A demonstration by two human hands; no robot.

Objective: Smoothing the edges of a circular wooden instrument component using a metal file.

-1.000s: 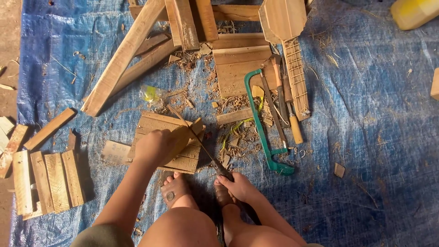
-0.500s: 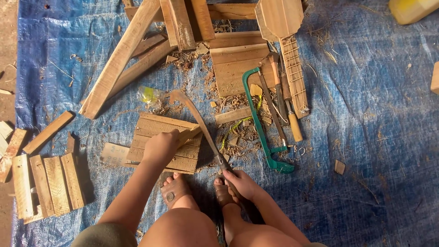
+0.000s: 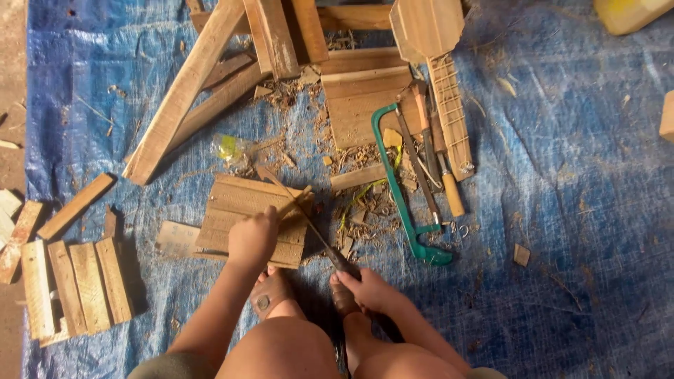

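Blue tarp (image 3: 562, 210) — left hand (image 3: 253, 238) steadies stick (image 3: 295, 201), right hand (image 3: 368, 288) saws.

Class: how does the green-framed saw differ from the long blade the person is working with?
1. The green-framed saw lies unheld on the blue tarp; the long blade is gripped by the right hand.
2. The saw has a bow frame; the blade is a bare strip.
Both lie slanted among wood shavings.
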